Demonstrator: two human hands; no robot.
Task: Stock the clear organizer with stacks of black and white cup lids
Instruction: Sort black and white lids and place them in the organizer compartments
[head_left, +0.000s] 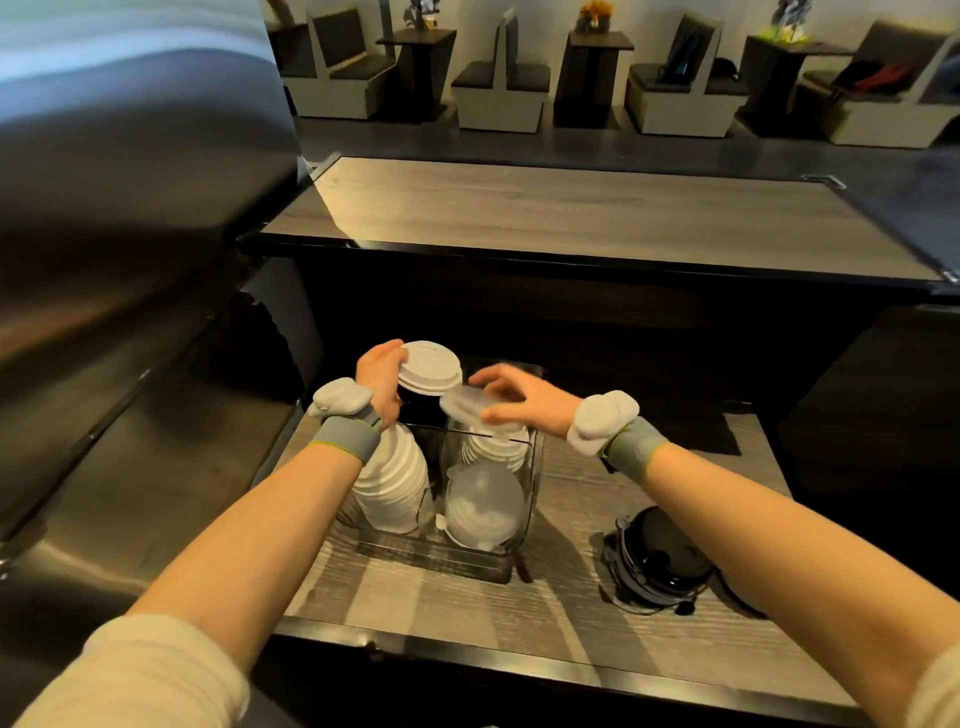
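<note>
A clear organizer (524, 525) stands on the wooden counter, holding stacks of white cup lids (392, 480) on its left and a second white stack (483, 506) at the front right. My left hand (379, 379) grips a short stack of white lids (430, 366) above the organizer's back left. My right hand (519, 400) holds a blurred white lid (462, 402) over the back right compartment, where more white lids (498, 441) sit. A pile of black lids (657, 561) lies on the counter to the right of the organizer.
The wooden counter (571, 613) has a dark front edge close to me. A steel surface (130, 467) runs along the left. A higher wooden ledge (571, 208) lies behind, with booth seats and small tables beyond.
</note>
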